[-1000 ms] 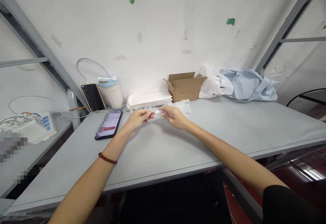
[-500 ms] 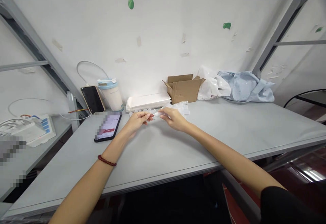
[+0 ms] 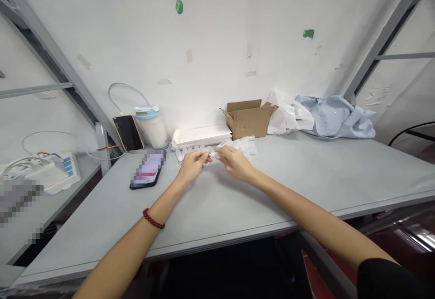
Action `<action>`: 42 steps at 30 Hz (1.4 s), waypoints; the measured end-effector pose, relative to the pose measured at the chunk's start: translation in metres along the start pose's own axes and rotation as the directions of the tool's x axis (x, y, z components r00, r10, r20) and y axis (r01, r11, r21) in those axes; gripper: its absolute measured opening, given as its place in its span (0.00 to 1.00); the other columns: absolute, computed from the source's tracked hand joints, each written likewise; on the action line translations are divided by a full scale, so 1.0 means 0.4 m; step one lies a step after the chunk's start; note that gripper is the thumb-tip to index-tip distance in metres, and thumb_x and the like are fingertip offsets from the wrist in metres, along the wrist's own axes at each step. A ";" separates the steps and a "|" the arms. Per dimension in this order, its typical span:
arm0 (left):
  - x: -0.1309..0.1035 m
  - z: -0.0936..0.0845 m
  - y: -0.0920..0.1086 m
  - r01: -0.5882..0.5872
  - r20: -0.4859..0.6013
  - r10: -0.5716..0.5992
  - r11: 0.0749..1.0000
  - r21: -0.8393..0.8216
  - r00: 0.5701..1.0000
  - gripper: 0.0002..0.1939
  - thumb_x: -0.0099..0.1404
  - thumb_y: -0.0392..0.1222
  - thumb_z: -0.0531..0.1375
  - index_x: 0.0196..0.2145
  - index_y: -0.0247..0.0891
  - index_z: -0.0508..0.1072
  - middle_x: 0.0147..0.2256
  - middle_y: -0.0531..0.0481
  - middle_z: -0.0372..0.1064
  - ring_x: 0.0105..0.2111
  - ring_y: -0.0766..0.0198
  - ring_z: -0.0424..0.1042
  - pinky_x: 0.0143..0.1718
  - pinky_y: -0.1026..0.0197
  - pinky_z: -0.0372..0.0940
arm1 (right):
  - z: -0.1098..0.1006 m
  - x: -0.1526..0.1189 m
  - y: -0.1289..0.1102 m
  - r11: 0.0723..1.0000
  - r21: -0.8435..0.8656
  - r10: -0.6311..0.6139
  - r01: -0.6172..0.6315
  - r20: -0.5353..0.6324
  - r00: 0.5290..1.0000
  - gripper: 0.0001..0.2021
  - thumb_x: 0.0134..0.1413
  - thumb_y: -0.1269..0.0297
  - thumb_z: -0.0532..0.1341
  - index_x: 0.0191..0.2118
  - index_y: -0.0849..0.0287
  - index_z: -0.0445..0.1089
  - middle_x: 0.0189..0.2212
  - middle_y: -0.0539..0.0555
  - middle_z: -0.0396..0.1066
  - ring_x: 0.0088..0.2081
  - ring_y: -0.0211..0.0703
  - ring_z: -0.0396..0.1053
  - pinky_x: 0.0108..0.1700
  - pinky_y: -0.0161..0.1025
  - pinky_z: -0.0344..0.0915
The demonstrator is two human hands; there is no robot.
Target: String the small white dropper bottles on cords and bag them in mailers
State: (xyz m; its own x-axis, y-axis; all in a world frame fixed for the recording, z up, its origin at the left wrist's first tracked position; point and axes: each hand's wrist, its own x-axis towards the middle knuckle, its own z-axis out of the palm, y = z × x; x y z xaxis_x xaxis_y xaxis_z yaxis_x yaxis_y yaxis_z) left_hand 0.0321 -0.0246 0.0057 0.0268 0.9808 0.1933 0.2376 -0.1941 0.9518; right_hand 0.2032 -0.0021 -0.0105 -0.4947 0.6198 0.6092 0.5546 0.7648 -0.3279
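Observation:
A small white tube-like piece (image 3: 213,154) is pinched between my two hands just above the table. My left hand (image 3: 194,165) grips its left end with thumb and fingertips, a dark red bead bracelet (image 3: 153,219) on the wrist. Closed around the right end, my right hand (image 3: 237,164) hides part of the piece. Behind the left hand lies a row of several small whitish pieces (image 3: 187,150). Crumpled translucent plastic (image 3: 249,145) rests just behind the right hand.
A white stack (image 3: 202,136) lies at the wall beside an open cardboard box (image 3: 250,122). White plastic bag (image 3: 287,113) and light blue cloth (image 3: 336,115) sit right of it. Left are a lidded cup (image 3: 153,129), propped phone (image 3: 128,132), flat phone (image 3: 148,169) and power strip (image 3: 63,176).
The whole view has shifted slightly, so things appear a little farther right. Both hands keep the white piece between them, and more of the small pieces behind the left hand shows.

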 end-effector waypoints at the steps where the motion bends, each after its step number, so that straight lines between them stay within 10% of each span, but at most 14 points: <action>1: 0.002 -0.007 0.002 0.029 -0.001 -0.029 0.998 -0.057 1.000 0.14 0.52 0.50 0.61 0.28 0.35 0.76 0.27 0.47 0.72 0.29 0.62 0.67 0.31 0.61 0.58 | -0.004 0.002 0.001 1.000 0.009 -0.005 0.005 -0.018 1.000 0.10 0.59 0.71 0.52 0.44 0.63 0.65 0.36 0.60 0.70 0.37 0.45 0.67 0.38 0.39 0.63; 9: 0.012 -0.064 0.009 0.131 0.059 -0.119 0.952 -0.275 0.991 0.14 0.47 0.49 0.68 0.26 0.35 0.77 0.28 0.48 0.70 0.31 0.65 0.64 0.30 0.64 0.56 | -0.021 0.010 -0.002 0.995 0.099 -0.019 0.028 -0.092 0.996 0.09 0.59 0.71 0.52 0.43 0.62 0.66 0.33 0.57 0.70 0.34 0.42 0.66 0.35 0.38 0.62; 42: 0.004 -0.055 0.026 0.245 0.143 -0.204 0.889 -0.387 0.968 0.13 0.46 0.45 0.69 0.27 0.33 0.76 0.28 0.46 0.70 0.30 0.65 0.67 0.31 0.63 0.59 | -0.018 0.013 -0.007 0.989 0.150 0.004 0.008 -0.079 0.997 0.09 0.59 0.69 0.53 0.44 0.60 0.65 0.36 0.57 0.70 0.36 0.43 0.67 0.37 0.39 0.63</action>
State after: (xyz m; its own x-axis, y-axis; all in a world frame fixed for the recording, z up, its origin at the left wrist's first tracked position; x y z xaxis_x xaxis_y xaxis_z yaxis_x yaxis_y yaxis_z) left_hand 0.0131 -0.0254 0.0212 0.1163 0.9924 -0.0415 -0.1576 0.0596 0.9857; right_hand 0.2037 -0.0024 -0.0013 -0.4380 0.6067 0.6634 0.4437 0.7877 -0.4274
